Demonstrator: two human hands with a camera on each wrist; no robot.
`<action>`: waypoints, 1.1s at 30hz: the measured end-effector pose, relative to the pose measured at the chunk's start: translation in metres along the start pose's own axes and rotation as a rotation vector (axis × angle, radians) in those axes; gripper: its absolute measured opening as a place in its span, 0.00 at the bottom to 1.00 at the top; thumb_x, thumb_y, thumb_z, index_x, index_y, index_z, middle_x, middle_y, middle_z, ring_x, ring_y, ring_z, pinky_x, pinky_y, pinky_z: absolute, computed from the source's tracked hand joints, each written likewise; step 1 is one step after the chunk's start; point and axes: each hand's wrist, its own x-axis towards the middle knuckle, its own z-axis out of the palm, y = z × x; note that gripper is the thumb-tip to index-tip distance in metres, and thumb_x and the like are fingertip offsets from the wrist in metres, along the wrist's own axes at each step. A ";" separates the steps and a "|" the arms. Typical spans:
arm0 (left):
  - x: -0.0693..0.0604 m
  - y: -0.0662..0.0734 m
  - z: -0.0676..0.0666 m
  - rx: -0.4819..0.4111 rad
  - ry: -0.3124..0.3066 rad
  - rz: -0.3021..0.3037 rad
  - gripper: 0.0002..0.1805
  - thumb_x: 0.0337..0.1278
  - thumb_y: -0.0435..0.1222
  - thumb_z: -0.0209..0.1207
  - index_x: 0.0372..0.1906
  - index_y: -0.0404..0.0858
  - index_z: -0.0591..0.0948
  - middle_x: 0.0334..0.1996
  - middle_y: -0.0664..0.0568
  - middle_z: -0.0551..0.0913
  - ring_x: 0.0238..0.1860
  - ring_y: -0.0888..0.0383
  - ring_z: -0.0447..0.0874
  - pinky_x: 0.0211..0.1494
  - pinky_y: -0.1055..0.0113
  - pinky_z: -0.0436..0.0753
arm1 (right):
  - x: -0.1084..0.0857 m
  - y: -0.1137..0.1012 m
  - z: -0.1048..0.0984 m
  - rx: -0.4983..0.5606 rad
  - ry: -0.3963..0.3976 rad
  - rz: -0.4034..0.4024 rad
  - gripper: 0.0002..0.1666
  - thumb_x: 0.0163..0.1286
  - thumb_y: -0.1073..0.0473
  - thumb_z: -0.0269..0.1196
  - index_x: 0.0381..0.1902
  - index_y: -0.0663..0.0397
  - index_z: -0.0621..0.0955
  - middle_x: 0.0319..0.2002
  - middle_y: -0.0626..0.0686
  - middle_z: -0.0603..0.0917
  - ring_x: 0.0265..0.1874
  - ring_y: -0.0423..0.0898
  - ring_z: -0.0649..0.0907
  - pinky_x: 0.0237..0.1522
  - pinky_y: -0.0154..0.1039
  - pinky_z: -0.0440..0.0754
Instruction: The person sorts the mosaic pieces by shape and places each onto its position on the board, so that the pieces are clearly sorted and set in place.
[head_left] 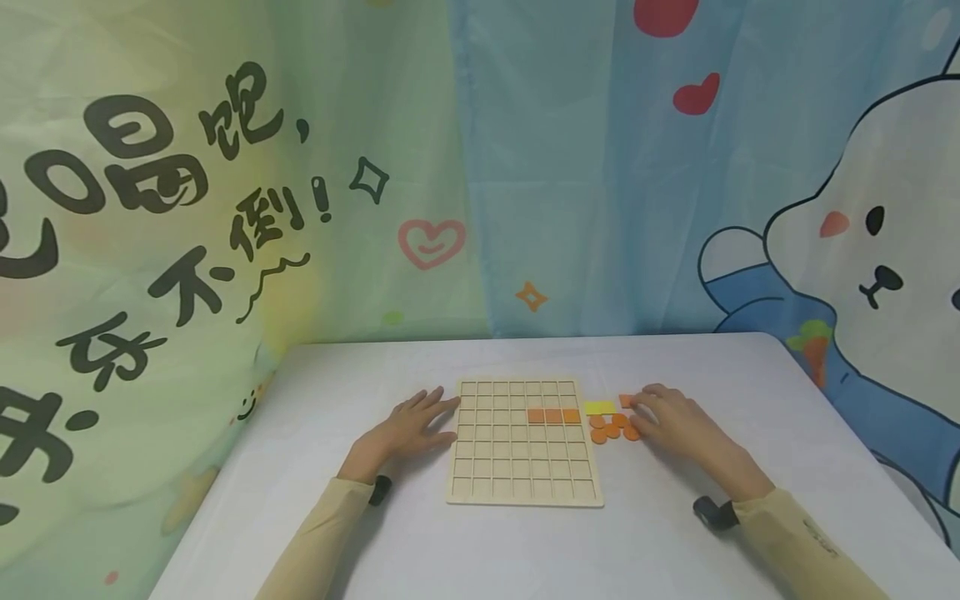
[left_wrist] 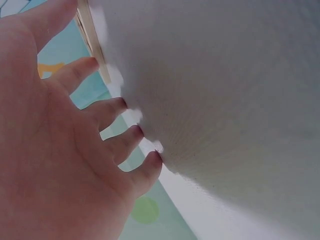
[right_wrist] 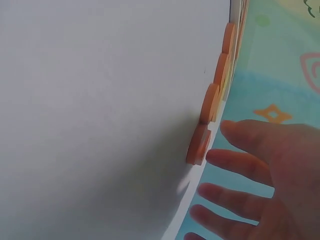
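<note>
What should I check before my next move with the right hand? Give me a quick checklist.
1. Board lying flat on the table: ok.
2. Left hand at the board's left edge: ok.
3. Three orange squares side by side in one row on the board: ok.
4. Right hand touching the loose orange piece: cannot tell; fingertips are right by it, but contact is unclear.
5. Loose orange discs spread apart for easy picking: not ok; they lie bunched beside the board.
</note>
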 end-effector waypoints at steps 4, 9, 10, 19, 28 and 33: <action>0.000 0.001 0.000 -0.004 -0.002 0.003 0.36 0.70 0.58 0.54 0.78 0.54 0.62 0.80 0.44 0.54 0.80 0.37 0.47 0.79 0.36 0.53 | 0.003 0.001 -0.002 0.007 0.000 0.014 0.25 0.71 0.55 0.64 0.60 0.65 0.79 0.62 0.71 0.76 0.61 0.69 0.76 0.61 0.68 0.75; 0.001 -0.001 0.000 -0.001 -0.009 0.000 0.36 0.70 0.58 0.53 0.78 0.55 0.62 0.81 0.45 0.54 0.81 0.37 0.47 0.79 0.36 0.53 | 0.010 0.001 -0.002 0.014 0.000 0.024 0.26 0.70 0.56 0.64 0.61 0.66 0.77 0.61 0.71 0.77 0.59 0.68 0.77 0.60 0.67 0.76; 0.001 -0.001 0.000 -0.002 -0.010 -0.002 0.36 0.70 0.59 0.53 0.78 0.56 0.62 0.81 0.45 0.53 0.81 0.37 0.47 0.79 0.36 0.53 | 0.011 0.001 -0.002 0.013 0.001 0.025 0.26 0.70 0.57 0.64 0.61 0.66 0.77 0.60 0.71 0.77 0.58 0.68 0.77 0.60 0.66 0.77; 0.002 -0.001 0.000 0.006 -0.012 -0.005 0.36 0.70 0.59 0.52 0.78 0.56 0.62 0.81 0.45 0.53 0.81 0.37 0.47 0.79 0.36 0.53 | 0.020 0.003 0.000 0.006 -0.021 0.044 0.18 0.69 0.59 0.65 0.53 0.63 0.82 0.56 0.68 0.80 0.52 0.63 0.81 0.58 0.64 0.80; 0.000 -0.001 -0.001 0.009 -0.009 0.000 0.36 0.70 0.59 0.52 0.78 0.56 0.62 0.81 0.45 0.54 0.81 0.38 0.48 0.79 0.37 0.54 | 0.021 0.003 -0.003 0.004 -0.032 0.047 0.16 0.69 0.58 0.66 0.50 0.62 0.83 0.55 0.67 0.81 0.49 0.60 0.82 0.57 0.62 0.81; -0.002 0.001 -0.002 -0.001 -0.010 0.012 0.36 0.70 0.59 0.52 0.78 0.55 0.61 0.81 0.45 0.54 0.81 0.37 0.47 0.79 0.37 0.53 | 0.020 0.002 -0.007 0.001 -0.012 0.018 0.16 0.69 0.56 0.67 0.48 0.62 0.83 0.51 0.65 0.82 0.42 0.55 0.81 0.54 0.59 0.84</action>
